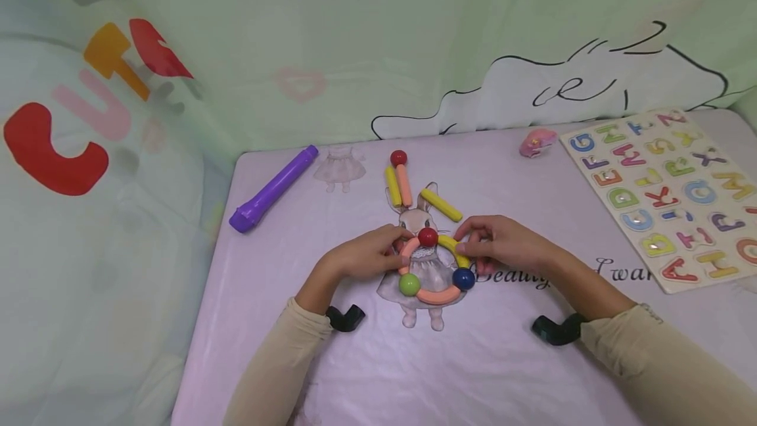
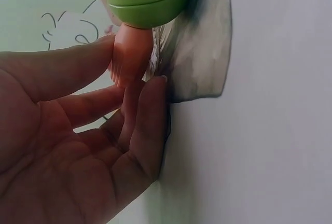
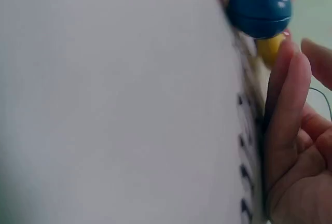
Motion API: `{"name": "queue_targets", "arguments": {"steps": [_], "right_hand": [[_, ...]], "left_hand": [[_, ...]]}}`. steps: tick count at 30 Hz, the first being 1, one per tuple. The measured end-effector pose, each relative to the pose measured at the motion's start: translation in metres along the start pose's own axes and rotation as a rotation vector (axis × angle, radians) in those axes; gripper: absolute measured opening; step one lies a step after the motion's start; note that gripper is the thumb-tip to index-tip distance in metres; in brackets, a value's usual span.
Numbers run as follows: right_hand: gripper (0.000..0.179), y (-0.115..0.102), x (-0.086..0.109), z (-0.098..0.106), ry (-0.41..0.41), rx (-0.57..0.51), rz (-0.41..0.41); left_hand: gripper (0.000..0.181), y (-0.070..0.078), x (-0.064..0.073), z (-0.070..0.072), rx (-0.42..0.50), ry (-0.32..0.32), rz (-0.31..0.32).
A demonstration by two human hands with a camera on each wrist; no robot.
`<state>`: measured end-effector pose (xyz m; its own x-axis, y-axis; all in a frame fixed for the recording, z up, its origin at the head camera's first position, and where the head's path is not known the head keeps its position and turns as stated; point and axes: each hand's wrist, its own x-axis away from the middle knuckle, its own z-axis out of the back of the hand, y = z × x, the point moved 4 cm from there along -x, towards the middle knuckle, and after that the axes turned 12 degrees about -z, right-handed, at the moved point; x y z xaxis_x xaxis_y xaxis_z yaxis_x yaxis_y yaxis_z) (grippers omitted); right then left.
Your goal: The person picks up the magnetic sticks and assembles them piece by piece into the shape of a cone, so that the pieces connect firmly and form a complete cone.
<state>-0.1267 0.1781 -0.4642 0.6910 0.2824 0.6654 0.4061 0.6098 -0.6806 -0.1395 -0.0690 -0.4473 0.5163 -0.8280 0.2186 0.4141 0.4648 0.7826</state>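
A ring of curved sticks and balls lies on the rabbit print in the head view. Its red ball [image 1: 428,236] is at the top, the green ball [image 1: 409,284] at lower left and the blue ball [image 1: 463,278] at lower right. My left hand [image 1: 369,254] pinches the orange curved stick [image 2: 132,53] on the ring's left side, between thumb and fingers. On the opposite side, my right hand [image 1: 503,242] holds the yellow curved stick [image 1: 455,248] at its fingertips. Another orange curved stick [image 1: 439,296] closes the bottom, between the green and blue balls.
Beyond the ring lie two yellow sticks [image 1: 440,205] and an orange stick [image 1: 403,184] with a red ball [image 1: 399,158] at its end. A purple toy microphone [image 1: 273,189] is at left. An alphabet board [image 1: 635,179] and a small pink toy [image 1: 538,142] are at right.
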Motion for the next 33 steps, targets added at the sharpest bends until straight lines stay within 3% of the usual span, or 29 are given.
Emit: {"name": "queue_targets", "arguments": {"steps": [3, 9, 12, 22, 33], "right_hand": [[0.038, -0.002, 0.000, 0.005, 0.074, -0.006, -0.009], [0.036, -0.012, -0.002, 0.022, 0.369, 0.106, 0.019], [0.037, -0.017, -0.009, 0.029, 0.450, 0.163, 0.044], [0.038, -0.026, -0.038, 0.036, 0.372, 0.165, 0.040], [0.043, -0.029, -0.045, 0.038, 0.321, 0.238, 0.036]], "left_hand": [[0.052, -0.001, -0.001, 0.000, 0.009, -0.001, 0.006], [0.047, 0.000, -0.001, 0.000, 0.026, 0.006, 0.001], [0.046, 0.000, -0.001, 0.000, 0.046, 0.007, 0.009], [0.044, -0.001, -0.001, 0.000, 0.075, 0.010, 0.005], [0.042, -0.003, -0.001, 0.000, 0.060, 0.009, 0.026]]}}
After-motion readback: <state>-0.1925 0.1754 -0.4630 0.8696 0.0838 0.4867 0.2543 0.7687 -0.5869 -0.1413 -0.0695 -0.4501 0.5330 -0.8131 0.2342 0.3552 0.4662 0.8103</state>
